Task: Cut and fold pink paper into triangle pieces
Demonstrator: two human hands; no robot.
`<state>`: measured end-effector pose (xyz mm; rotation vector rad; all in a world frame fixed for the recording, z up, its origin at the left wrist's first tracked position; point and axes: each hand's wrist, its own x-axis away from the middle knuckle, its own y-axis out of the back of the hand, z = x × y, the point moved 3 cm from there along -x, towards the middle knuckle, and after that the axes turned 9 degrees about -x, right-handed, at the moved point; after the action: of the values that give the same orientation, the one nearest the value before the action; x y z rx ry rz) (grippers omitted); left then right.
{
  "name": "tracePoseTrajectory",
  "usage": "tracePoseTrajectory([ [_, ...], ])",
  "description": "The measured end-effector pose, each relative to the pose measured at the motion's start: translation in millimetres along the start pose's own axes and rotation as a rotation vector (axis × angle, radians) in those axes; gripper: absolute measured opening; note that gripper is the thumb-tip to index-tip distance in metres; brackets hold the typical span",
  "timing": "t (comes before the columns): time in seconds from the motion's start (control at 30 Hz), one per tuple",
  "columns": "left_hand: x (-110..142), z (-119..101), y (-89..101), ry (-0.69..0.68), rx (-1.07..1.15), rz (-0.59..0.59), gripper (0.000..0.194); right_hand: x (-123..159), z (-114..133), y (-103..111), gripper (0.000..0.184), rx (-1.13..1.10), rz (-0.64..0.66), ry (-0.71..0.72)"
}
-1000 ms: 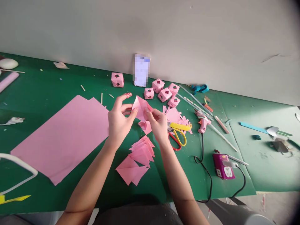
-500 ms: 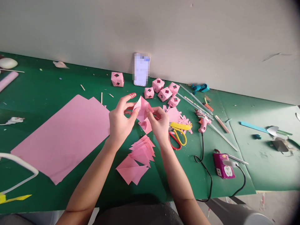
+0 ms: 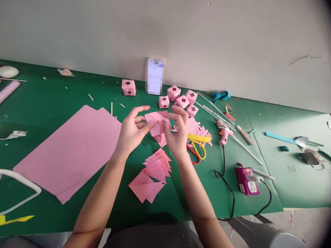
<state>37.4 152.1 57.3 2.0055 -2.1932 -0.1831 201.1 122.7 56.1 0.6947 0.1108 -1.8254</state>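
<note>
A small folded pink paper piece (image 3: 157, 123) is held above the green table between both hands. My left hand (image 3: 132, 132) pinches its left edge, index finger raised. On its right side my right hand (image 3: 178, 132) grips it with curled fingers. Just under the hands lies another small pink folded piece (image 3: 160, 140). A stack of folded pink triangles (image 3: 152, 172) sits nearer to me. Behind the hands stand several pink paper cubes (image 3: 181, 100) and one apart (image 3: 128, 87).
Large pink sheets (image 3: 69, 148) lie at the left. Yellow-handled scissors (image 3: 198, 146), a pink glue gun (image 3: 223, 135) with glue sticks, and a purple power strip (image 3: 245, 182) lie at the right. A phone (image 3: 154, 76) leans on the wall.
The held paper has turned from a raised pointed triangle to a flatter shape. My right hand's fingers have moved up over its top right edge.
</note>
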Motion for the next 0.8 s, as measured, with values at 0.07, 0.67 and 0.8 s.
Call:
tracePoseTrajectory([
  [0.07, 0.3, -1.2, -1.0, 0.009, 0.040, -0.005, 0.055, 0.4, 5.0, -1.5, 0.015, 0.150, 0.037, 0.106],
  [0.67, 1.4, -12.5, 15.7, -0.284, -0.083, 0.037, 0.060, -4.8, 2.6, 9.5, 0.011, 0.070, 0.186, 0.015],
  [0.8, 4.5, -15.2, 15.8, -0.296, -0.137, -0.003, 0.050, -5.1, 3.5, 9.5, 0.010, 0.016, 0.209, -0.013],
])
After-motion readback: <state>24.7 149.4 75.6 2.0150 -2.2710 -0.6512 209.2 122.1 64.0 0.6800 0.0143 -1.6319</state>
